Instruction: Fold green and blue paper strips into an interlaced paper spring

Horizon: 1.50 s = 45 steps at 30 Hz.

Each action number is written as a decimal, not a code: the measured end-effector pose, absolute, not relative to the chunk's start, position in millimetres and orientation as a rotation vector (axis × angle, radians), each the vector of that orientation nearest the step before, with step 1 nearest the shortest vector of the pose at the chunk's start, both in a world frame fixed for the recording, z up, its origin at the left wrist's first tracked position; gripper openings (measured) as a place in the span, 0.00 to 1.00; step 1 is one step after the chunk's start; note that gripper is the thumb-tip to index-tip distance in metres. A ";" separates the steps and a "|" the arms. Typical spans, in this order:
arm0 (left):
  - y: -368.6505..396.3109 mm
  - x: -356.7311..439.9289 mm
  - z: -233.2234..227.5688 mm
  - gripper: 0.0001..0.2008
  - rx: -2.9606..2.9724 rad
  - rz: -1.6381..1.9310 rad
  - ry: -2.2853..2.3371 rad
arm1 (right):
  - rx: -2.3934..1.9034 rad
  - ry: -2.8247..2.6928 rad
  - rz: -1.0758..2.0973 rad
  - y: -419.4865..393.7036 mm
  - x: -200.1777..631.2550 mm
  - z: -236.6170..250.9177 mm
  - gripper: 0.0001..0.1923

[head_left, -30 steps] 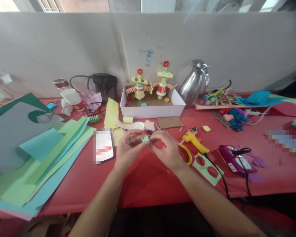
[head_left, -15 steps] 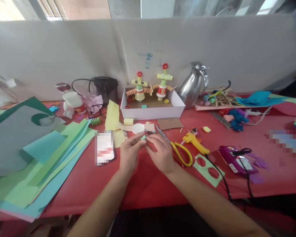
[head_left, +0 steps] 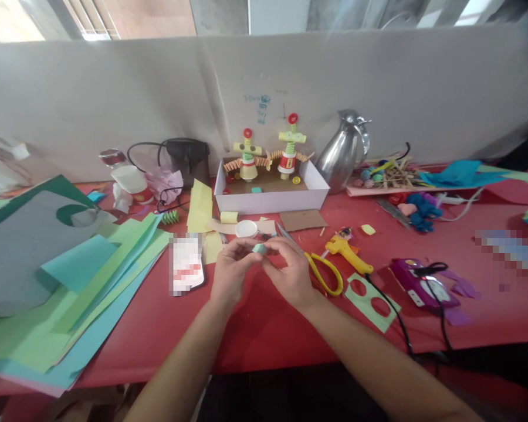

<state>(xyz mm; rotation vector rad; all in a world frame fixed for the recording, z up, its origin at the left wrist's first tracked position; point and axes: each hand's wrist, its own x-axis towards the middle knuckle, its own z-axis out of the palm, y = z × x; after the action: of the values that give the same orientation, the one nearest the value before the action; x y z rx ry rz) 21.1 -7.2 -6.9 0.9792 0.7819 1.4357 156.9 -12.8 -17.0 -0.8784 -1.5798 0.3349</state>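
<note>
Both my left hand (head_left: 231,272) and right hand (head_left: 288,272) are pinching a folded teal paper piece (head_left: 259,248), seemingly half-finished; two figures (head_left: 268,153) are standing done.

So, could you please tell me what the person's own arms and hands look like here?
Both forearms are bare as far as the picture shows: no sleeves, gloves or watch in view. The left hand and right hand show no rings or markings that I can make out, though the picture is soft.
</note>
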 end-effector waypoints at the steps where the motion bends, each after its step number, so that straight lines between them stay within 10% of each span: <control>1: -6.8 19.1 -5.6 0.10 0.987 1.414 0.780 | -0.885 -1.561 0.380 -12.9 157.4 -15.5 0.07; 22: -3.6 12.3 -6.0 0.07 1.064 1.457 0.851 | -0.836 -1.405 0.813 -19.2 153.7 -9.5 0.12; 41: -5.6 18.9 -7.6 0.15 0.827 1.226 0.846 | -0.897 -1.668 0.187 -10.7 161.2 -18.4 0.04; 45: -4.8 14.4 -5.2 0.26 0.833 1.165 0.802 | -0.879 -1.736 0.309 -8.1 170.2 -10.5 0.18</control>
<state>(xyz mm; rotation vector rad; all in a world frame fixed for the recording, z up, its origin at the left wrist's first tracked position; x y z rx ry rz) 14.4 -4.8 -5.2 0.8328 0.8025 1.1646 170.2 -8.1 -10.5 -0.8790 -1.7362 0.3093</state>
